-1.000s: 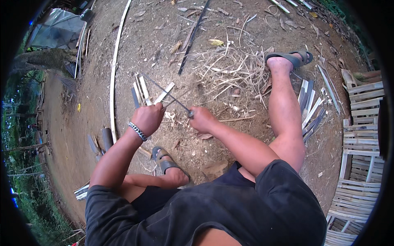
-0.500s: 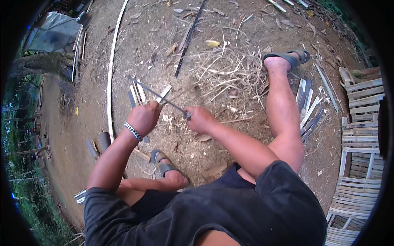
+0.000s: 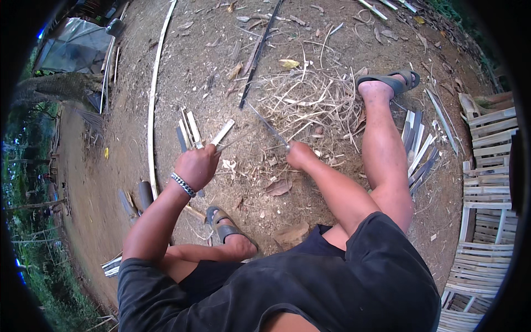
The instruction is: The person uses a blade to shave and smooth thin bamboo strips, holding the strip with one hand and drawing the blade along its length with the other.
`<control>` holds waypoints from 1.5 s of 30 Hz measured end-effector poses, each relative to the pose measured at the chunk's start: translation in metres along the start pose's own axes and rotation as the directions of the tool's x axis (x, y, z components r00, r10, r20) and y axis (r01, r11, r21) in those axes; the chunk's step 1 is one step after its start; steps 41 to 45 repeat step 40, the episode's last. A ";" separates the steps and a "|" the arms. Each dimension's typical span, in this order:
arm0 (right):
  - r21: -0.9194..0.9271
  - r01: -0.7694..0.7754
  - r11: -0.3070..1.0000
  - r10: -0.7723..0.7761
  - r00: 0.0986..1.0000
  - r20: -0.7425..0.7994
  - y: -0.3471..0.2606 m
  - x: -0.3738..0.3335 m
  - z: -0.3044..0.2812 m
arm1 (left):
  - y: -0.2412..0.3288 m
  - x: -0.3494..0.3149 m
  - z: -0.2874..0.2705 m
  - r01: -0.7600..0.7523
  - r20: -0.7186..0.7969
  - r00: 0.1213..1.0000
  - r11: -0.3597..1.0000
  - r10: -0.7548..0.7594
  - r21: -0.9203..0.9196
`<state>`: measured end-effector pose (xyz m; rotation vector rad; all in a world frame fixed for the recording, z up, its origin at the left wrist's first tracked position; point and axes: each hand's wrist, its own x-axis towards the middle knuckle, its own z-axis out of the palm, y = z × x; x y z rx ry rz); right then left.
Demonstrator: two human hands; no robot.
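My left hand (image 3: 197, 167), with a braided bracelet at the wrist, is closed around a thin brownish strip (image 3: 236, 139) that points to the right. My right hand (image 3: 301, 155) grips a knife by its handle, which the fingers mostly hide. The knife's narrow dark blade (image 3: 269, 128) slants up and to the left, apart from the strip. Just beyond my left hand are several flat split-bamboo pieces (image 3: 193, 128); whether any touch the fingers I cannot tell.
A tangled heap of pale shavings (image 3: 315, 102) lies ahead of my right hand. More split pieces (image 3: 420, 144) lie beside my right leg. One long pale strip (image 3: 152, 105) runs along the left, a dark strip (image 3: 257, 58) lies ahead, and a slatted bamboo bench (image 3: 487, 188) stands at right.
My right hand and the knife have moved to the right, drawing the blade away from the strip. The left hand has shifted slightly and still holds the strip.
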<state>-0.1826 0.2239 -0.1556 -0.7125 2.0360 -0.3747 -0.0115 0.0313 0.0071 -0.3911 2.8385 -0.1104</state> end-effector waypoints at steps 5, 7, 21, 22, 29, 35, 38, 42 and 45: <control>0.194 0.147 0.970 -0.144 0.989 -0.026 0.006 0.007 0.027 | -0.003 0.012 -0.001 0.025 -0.041 0.999 0.991 -0.031 -0.130; 0.119 0.041 0.992 -0.036 0.999 -0.041 0.019 0.014 0.028 | -0.008 0.012 -0.002 0.062 -0.012 0.998 0.992 -0.064 -0.113; 0.196 0.124 0.973 -0.126 0.992 -0.003 -0.035 -0.021 0.023 | -0.022 0.005 0.003 0.205 0.077 0.979 0.936 -0.191 -0.286; 0.202 0.265 0.943 -0.266 0.964 -0.023 -0.051 -0.032 0.021 | -0.020 0.005 0.002 0.205 0.072 0.979 0.933 -0.192 -0.294; 0.235 0.235 0.943 -0.235 0.972 -0.027 -0.061 -0.028 0.015 | -0.021 -0.005 0.019 0.160 0.064 0.987 0.965 -0.150 -0.210; 0.076 0.361 0.930 -0.352 0.930 -0.105 -0.068 -0.048 0.027 | -0.015 -0.016 0.033 0.167 0.012 0.985 0.945 -0.170 -0.280; 0.189 0.195 0.962 -0.206 0.978 0.037 -0.059 -0.043 0.010 | -0.010 -0.010 0.032 0.157 -0.021 0.985 0.936 -0.172 -0.315; 0.263 0.089 0.961 -0.121 0.987 0.107 -0.055 -0.045 -0.004 | -0.009 -0.008 0.022 0.176 -0.003 0.983 0.940 -0.185 -0.291; 0.263 0.089 0.961 -0.121 0.987 0.107 -0.055 -0.045 -0.004 | -0.009 -0.008 0.022 0.176 -0.003 0.983 0.940 -0.185 -0.291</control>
